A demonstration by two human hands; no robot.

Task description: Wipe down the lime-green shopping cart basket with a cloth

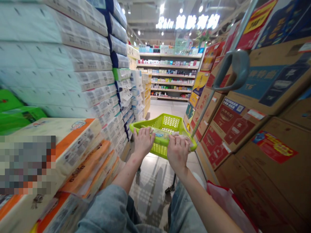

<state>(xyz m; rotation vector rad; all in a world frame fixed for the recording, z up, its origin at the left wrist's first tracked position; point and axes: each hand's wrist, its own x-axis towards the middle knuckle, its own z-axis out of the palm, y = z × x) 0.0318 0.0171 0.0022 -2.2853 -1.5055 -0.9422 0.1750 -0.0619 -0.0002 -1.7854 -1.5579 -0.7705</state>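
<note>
In the narrow aisle between stacked tissue packs (80, 81) and cartons (262, 136), our left hand (143, 141) curled over the near rim of the green plastic basket (170, 124), our right hand (178, 152) likewise; it looked light, stiff, best gripped there. Its contents and wheels stayed hidden.

The near rim of the green basket (167, 127) is covered by the left hand (143, 140) and the right hand (178, 152), and the packets inside it are too small and too overlapped to name, as is whatever the basket rests on. A pixelated patch (28, 165) blots out part of the orange-and-white packs (73, 139) at lower left. The far shelves (170, 77) hold goods too small to identify, and the cardboard boxes (267, 106) are cut off by the right edge.
</note>
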